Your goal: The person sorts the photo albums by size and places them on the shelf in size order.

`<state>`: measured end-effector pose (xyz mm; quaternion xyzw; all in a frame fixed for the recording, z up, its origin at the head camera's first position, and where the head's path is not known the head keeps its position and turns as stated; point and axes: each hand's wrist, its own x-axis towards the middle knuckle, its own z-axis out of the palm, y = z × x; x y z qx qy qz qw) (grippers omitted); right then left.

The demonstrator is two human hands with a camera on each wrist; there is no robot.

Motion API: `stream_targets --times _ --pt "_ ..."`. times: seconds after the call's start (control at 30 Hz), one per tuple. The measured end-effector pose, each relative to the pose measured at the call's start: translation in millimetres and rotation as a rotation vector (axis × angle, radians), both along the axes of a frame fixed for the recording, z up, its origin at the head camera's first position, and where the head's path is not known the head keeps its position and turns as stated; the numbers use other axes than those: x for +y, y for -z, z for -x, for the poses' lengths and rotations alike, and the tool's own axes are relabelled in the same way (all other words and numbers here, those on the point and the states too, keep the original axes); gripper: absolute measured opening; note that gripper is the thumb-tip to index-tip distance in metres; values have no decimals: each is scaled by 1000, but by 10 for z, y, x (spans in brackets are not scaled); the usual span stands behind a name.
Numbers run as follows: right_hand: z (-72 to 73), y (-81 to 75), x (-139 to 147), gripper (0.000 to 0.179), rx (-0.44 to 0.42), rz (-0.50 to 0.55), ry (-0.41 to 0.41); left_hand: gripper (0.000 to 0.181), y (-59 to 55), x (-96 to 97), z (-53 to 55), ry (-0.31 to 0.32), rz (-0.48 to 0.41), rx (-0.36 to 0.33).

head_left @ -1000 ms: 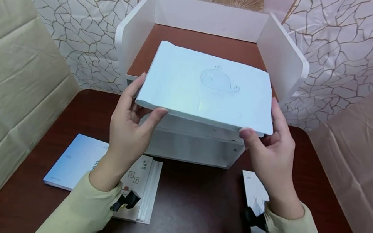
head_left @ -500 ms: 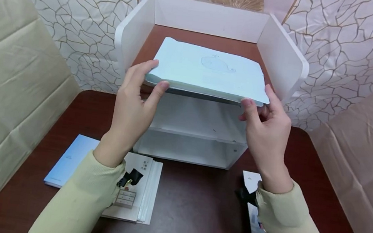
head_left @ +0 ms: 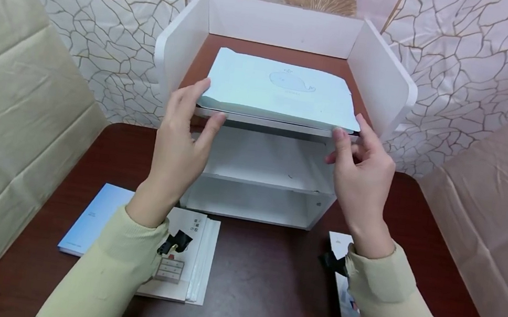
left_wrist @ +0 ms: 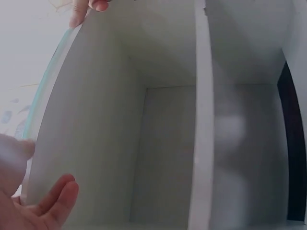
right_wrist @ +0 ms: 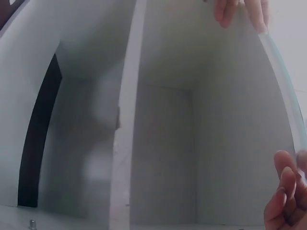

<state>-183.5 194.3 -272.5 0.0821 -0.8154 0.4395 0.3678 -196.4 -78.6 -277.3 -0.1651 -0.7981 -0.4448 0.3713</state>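
A thick white book [head_left: 249,81] with a whale drawing on its cover lies on the brown top of a white shelf unit [head_left: 282,126], flush near the front edge. My left hand [head_left: 177,144] is at its front left corner, index finger along the side and thumb at the front edge. On the other side, my right hand [head_left: 362,182] touches the front right corner with thumb and index finger. In the right wrist view, the right hand's other fingers [right_wrist: 283,191] are loosely bent beneath the board. Left fingers [left_wrist: 62,196] likewise show under it in the left wrist view.
On the dark table [head_left: 262,281], a blue book [head_left: 94,218] and a stack of pale books [head_left: 180,255] lie by the left sleeve. A small white box-like item [head_left: 343,280] lies partly under the right sleeve. High side walls [head_left: 387,79] flank the shelf top.
From being held tilted in front of the shelf, the white book has moved back and down, flat onto the shelf top. Both hands have followed it forward and loosened from a grip to touching its corners.
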Motion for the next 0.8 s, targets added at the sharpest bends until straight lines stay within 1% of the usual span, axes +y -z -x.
stream_targets --times 0.1,0.2,0.27,0.33,0.4,0.47,0.57,0.67,0.8 --pt "-27 59 2 58 -2 -20 -11 57 68 -30 -30 65 -3 37" --pt "-70 138 -7 65 11 -51 -30 61 121 -63 -83 128 -4 102" --pt "-102 214 -11 69 50 -74 -37 62 154 -88 -137 164 6 138" --pt "-133 299 -14 71 109 -90 -55 62 195 -113 -202 200 7 161" --pt "-162 398 -18 71 179 -101 -85 62 248 -140 -276 227 13 158" --pt "-190 499 -26 70 230 -107 -131 64 311 -171 -348 239 23 124" --pt "-236 652 -57 68 244 -108 -212 67 416 -225 -441 229 71 36" --pt "-284 810 -107 66 200 -121 -279 72 533 -288 -530 200 139 -66" --pt "-358 1005 -183 67 106 -168 -323 77 694 -382 -657 145 211 -190"
